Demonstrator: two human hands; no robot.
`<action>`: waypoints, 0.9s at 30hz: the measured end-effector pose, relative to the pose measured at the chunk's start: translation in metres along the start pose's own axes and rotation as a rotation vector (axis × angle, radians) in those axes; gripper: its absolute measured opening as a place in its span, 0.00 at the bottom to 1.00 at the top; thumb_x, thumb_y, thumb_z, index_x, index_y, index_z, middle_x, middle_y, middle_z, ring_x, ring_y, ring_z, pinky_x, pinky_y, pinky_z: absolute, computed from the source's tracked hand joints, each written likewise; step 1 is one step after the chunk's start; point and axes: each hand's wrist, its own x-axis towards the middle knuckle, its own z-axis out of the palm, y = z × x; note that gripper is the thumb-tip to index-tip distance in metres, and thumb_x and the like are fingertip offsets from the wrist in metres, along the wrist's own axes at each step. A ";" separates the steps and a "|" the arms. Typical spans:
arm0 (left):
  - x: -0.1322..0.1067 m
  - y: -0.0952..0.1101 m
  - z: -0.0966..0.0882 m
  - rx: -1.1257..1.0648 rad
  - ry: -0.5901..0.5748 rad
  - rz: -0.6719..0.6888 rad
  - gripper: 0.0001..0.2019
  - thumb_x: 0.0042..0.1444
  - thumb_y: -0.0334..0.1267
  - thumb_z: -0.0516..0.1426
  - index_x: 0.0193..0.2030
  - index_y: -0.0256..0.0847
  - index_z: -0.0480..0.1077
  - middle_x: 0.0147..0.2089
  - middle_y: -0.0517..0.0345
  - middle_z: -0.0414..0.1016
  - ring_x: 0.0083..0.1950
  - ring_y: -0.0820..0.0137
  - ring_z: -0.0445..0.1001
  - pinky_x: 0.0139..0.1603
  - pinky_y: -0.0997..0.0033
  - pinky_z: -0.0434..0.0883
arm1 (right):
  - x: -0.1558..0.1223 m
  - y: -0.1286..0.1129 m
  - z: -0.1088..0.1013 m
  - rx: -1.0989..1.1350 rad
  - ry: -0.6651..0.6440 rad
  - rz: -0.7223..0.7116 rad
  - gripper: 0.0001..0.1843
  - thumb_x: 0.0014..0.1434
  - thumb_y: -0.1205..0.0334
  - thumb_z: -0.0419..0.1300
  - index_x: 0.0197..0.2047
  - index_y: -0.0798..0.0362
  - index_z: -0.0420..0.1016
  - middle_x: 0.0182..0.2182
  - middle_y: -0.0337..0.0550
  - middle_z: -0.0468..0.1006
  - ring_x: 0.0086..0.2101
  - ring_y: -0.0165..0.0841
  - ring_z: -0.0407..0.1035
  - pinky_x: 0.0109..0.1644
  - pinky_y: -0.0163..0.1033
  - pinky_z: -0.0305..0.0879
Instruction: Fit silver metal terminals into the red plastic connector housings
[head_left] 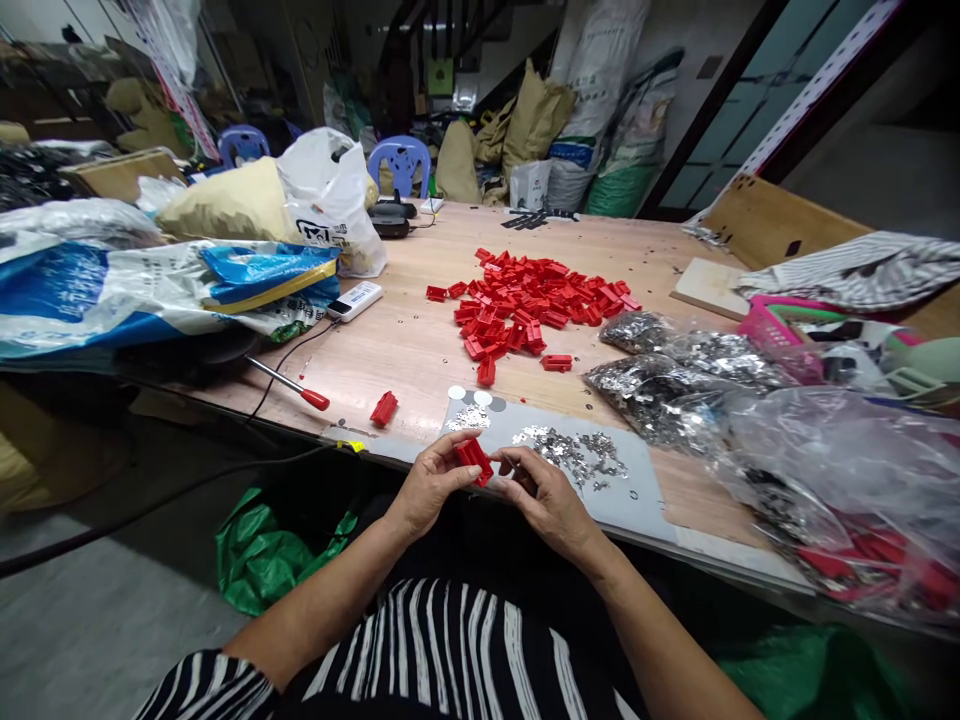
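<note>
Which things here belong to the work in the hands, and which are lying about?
In the work: red plastic piece in the left hand, right hand beside it; small metal parts on the grey sheet; pile of red pieces.
Lying about: white remote, red-handled tool, white plastic bag, pink basket.

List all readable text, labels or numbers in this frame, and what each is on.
Nothing reads clearly.
White plastic bag: dark printed logo, too blurred to read.
Blue-and-white sacks: printed text, too blurred to read.
Tall white sack at the back: lines of print, too small to read.
Red piece in the left hand: no marking visible.
</note>
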 end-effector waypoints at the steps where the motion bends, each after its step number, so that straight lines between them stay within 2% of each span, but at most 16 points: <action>1: 0.001 0.000 -0.003 0.049 -0.007 0.033 0.24 0.47 0.34 0.64 0.53 0.42 0.69 0.40 0.57 0.75 0.41 0.69 0.74 0.44 0.70 0.70 | -0.001 0.000 0.000 -0.030 0.007 -0.018 0.13 0.64 0.59 0.54 0.51 0.47 0.70 0.40 0.45 0.73 0.36 0.35 0.68 0.43 0.42 0.64; 3: 0.003 0.001 -0.010 0.199 -0.003 0.112 0.21 0.47 0.34 0.64 0.50 0.41 0.69 0.41 0.57 0.75 0.41 0.69 0.74 0.45 0.69 0.70 | -0.001 0.001 0.001 -0.096 0.009 -0.049 0.15 0.65 0.61 0.50 0.52 0.46 0.70 0.41 0.47 0.72 0.42 0.37 0.67 0.47 0.44 0.64; 7: 0.010 0.006 -0.022 0.606 0.017 0.262 0.16 0.49 0.31 0.62 0.46 0.41 0.70 0.44 0.56 0.74 0.43 0.69 0.74 0.48 0.69 0.69 | 0.002 0.005 0.007 -0.203 -0.009 -0.005 0.15 0.63 0.63 0.52 0.52 0.48 0.72 0.41 0.47 0.75 0.41 0.38 0.70 0.46 0.43 0.65; 11: 0.018 0.009 -0.028 0.825 -0.027 0.281 0.19 0.48 0.29 0.62 0.49 0.42 0.71 0.46 0.56 0.77 0.47 0.67 0.74 0.51 0.68 0.69 | 0.008 0.006 0.011 -0.257 -0.015 0.033 0.12 0.61 0.65 0.55 0.47 0.49 0.73 0.40 0.42 0.79 0.39 0.36 0.73 0.44 0.41 0.66; 14: 0.023 0.008 -0.031 0.913 -0.075 0.298 0.22 0.48 0.28 0.63 0.51 0.43 0.72 0.48 0.55 0.78 0.50 0.66 0.74 0.54 0.66 0.68 | 0.013 0.005 0.011 -0.279 -0.032 0.002 0.09 0.61 0.66 0.55 0.43 0.50 0.75 0.37 0.42 0.78 0.38 0.34 0.72 0.44 0.39 0.66; 19: 0.027 0.007 -0.034 0.961 -0.123 0.288 0.22 0.48 0.29 0.63 0.52 0.43 0.72 0.47 0.54 0.78 0.48 0.66 0.75 0.52 0.68 0.69 | 0.017 0.004 0.011 -0.313 -0.064 -0.040 0.10 0.61 0.68 0.55 0.42 0.51 0.75 0.38 0.43 0.76 0.39 0.33 0.71 0.46 0.38 0.67; 27: 0.028 0.007 -0.035 0.924 -0.119 0.292 0.21 0.46 0.30 0.64 0.50 0.46 0.74 0.46 0.56 0.79 0.46 0.65 0.76 0.50 0.67 0.69 | 0.018 -0.009 0.019 -0.450 -0.082 0.057 0.10 0.62 0.69 0.53 0.41 0.51 0.75 0.37 0.43 0.75 0.37 0.33 0.71 0.43 0.36 0.66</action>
